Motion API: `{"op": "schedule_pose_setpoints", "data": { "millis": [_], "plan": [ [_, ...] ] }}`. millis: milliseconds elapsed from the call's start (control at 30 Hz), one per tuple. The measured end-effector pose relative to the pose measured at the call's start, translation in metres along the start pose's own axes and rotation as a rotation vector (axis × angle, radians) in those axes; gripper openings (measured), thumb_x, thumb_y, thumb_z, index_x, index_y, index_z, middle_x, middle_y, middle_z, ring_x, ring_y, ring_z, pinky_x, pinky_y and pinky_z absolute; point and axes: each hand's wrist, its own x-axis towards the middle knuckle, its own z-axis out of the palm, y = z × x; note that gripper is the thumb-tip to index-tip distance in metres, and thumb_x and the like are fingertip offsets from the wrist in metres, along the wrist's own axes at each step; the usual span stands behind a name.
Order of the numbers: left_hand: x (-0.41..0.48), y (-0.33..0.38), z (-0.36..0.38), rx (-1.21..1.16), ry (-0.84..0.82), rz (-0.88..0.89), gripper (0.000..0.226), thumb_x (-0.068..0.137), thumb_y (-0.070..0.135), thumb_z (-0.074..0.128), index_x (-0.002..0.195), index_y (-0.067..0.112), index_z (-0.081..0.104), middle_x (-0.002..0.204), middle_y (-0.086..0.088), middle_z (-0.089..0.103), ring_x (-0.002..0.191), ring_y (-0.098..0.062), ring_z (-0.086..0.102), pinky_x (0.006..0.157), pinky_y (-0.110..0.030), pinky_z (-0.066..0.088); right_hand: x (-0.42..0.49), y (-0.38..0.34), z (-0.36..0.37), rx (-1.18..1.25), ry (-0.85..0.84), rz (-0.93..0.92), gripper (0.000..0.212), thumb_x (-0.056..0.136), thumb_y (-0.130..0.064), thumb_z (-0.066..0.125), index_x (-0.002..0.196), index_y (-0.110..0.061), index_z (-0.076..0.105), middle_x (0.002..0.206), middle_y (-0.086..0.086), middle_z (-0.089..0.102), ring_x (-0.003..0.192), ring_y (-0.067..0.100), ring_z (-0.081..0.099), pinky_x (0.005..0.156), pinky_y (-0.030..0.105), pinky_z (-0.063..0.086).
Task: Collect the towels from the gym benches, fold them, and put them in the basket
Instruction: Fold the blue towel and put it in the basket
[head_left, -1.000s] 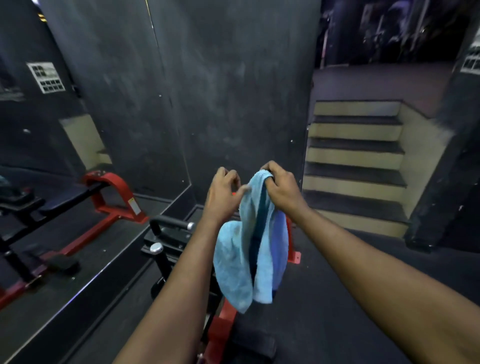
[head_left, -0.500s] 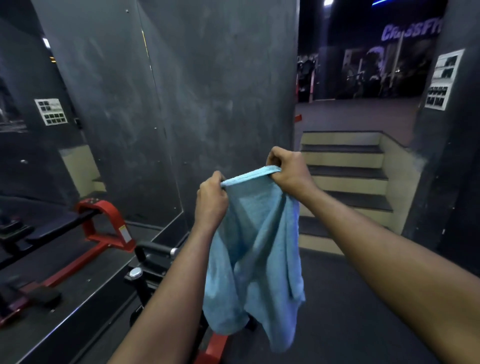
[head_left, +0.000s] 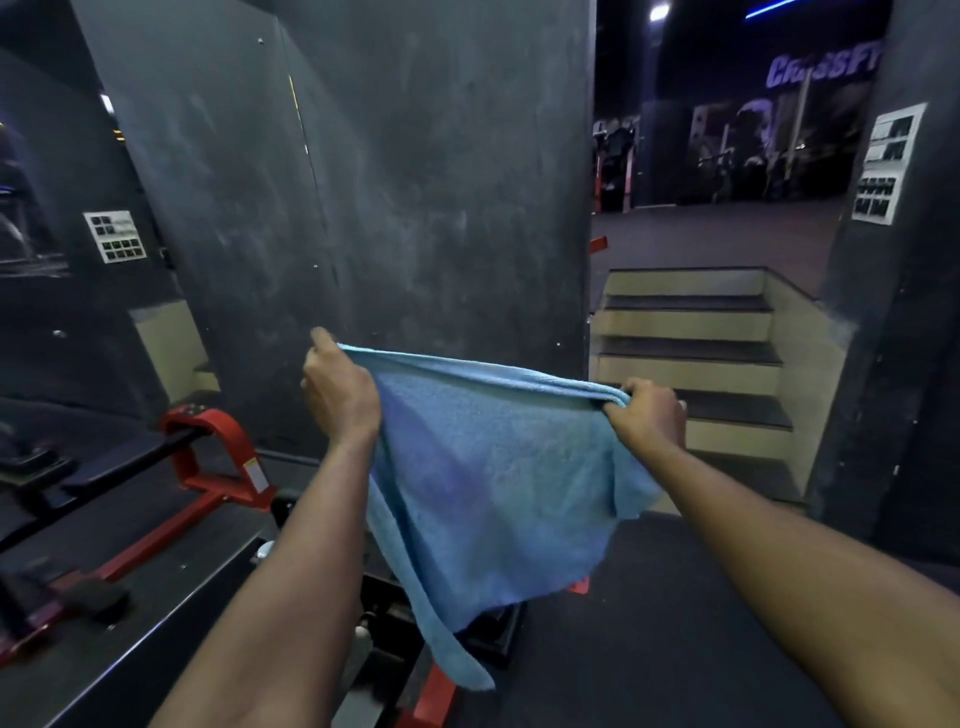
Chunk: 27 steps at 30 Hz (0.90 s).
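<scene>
Blue towel (head_left: 493, 493) is held up in the air at frame centre, spread between both hands and touching nothing else. Left hand (head_left: 340, 397) is at the towel's 10 o'clock, fingers curled round the upper corner. Right hand (head_left: 647, 415) is at its 2 o'clock, a little lower, pinching the bunched hem of the other corner. The top edge is drawn fairly taut between them and slants down toward the right. The rest hangs free, with a loose tail dropping to 6 o'clock. Likely reason for the grip: opening the cloth flat by its top corners so the edges can be matched for a first fold (not yet started, by my reading). Red-framed bench (head_left: 218, 441) at 9 o'clock, steps (head_left: 685, 364) at 3 o'clock. Containers: no basket anywhere in view, so its place and contents cannot be told.
</scene>
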Motion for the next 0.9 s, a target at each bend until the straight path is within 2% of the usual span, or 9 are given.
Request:
{"op": "schedule_pose_setpoints", "data": {
  "millis": [100,233,433,533,633,700,767,833,900],
  "plan": [
    [-0.002,-0.009,0.000,0.045,-0.005,-0.043,0.030,0.085,-0.003,0.038,0.110,0.008,0.053,0.102,-0.024,0.065,0.094,-0.047,0.062,0.075,-0.050,0.049,0.004,-0.004,-0.002,0.087,-0.130,-0.079,0.016,0.076,-0.030,0.070,0.077,-0.014,0.066,0.068,0.004,0.062,0.072,0.024,0.053,0.082,0.038,0.042],
    [0.001,-0.022,-0.002,0.082,0.010,-0.059,0.025,0.089,0.002,0.038,0.109,0.008,0.052,0.100,-0.025,0.065,0.092,-0.047,0.062,0.072,-0.050,0.048,0.003,-0.003,0.001,0.245,-0.213,-0.169,0.016,0.072,-0.011,0.064,0.071,-0.010,0.048,0.058,0.008,0.055,0.048,0.024,0.050,0.044,0.032,0.045],
    [0.008,-0.030,-0.005,0.109,0.015,-0.025,0.022,0.089,0.004,0.038,0.105,0.008,0.053,0.092,-0.027,0.065,0.087,-0.047,0.063,0.068,-0.047,0.047,0.002,0.004,0.010,-0.007,-0.250,-0.095,0.016,0.067,-0.020,0.071,0.077,-0.024,0.060,0.079,0.003,0.068,0.083,0.028,0.065,0.071,0.032,0.047],
    [0.008,-0.033,-0.001,0.115,-0.060,-0.023,0.022,0.090,0.008,0.039,0.104,0.010,0.056,0.091,-0.027,0.065,0.086,-0.047,0.062,0.067,-0.045,0.046,-0.001,-0.004,0.005,-0.173,-0.403,0.014,0.021,0.063,-0.032,0.075,0.074,-0.019,0.064,0.076,0.001,0.067,0.078,0.024,0.064,0.071,0.029,0.042],
    [0.008,-0.035,0.003,0.111,-0.150,-0.034,0.019,0.090,0.011,0.041,0.097,0.012,0.058,0.089,-0.025,0.063,0.084,-0.045,0.062,0.067,-0.042,0.044,-0.002,-0.018,0.000,0.012,-0.656,0.063,0.016,0.064,-0.018,0.076,0.068,-0.010,0.062,0.067,0.006,0.060,0.061,0.021,0.054,0.051,0.025,0.038],
    [0.006,-0.034,0.007,0.111,-0.191,-0.055,0.021,0.089,0.009,0.040,0.097,0.012,0.060,0.092,-0.024,0.063,0.086,-0.044,0.062,0.068,-0.040,0.044,-0.003,-0.026,0.000,0.065,-0.741,0.005,0.015,0.069,-0.012,0.073,0.066,-0.011,0.059,0.068,0.008,0.053,0.061,0.019,0.047,0.049,0.024,0.032],
    [0.002,-0.032,0.011,0.105,-0.235,-0.070,0.024,0.087,0.008,0.041,0.098,0.012,0.063,0.095,-0.023,0.064,0.089,-0.043,0.061,0.070,-0.041,0.046,-0.004,-0.034,0.006,0.135,-0.775,-0.058,0.014,0.075,-0.009,0.072,0.072,-0.014,0.059,0.071,0.006,0.055,0.063,0.018,0.050,0.052,0.026,0.040],
    [-0.001,-0.028,0.016,0.078,-0.309,-0.055,0.025,0.085,0.011,0.044,0.096,0.015,0.065,0.096,-0.022,0.065,0.091,-0.042,0.062,0.073,-0.040,0.047,-0.006,-0.041,0.019,0.299,-0.752,-0.101,0.013,0.080,-0.008,0.073,0.086,-0.013,0.063,0.083,0.008,0.063,0.076,0.018,0.058,0.066,0.033,0.050],
    [-0.006,-0.021,0.026,0.013,-0.410,0.023,0.018,0.082,0.018,0.048,0.088,0.016,0.065,0.089,-0.018,0.067,0.086,-0.038,0.064,0.070,-0.036,0.047,-0.012,-0.053,0.031,0.443,-0.690,-0.180,0.025,0.080,-0.010,0.076,0.102,-0.015,0.066,0.094,0.009,0.068,0.082,0.015,0.061,0.077,0.033,0.053]
  ]
}}
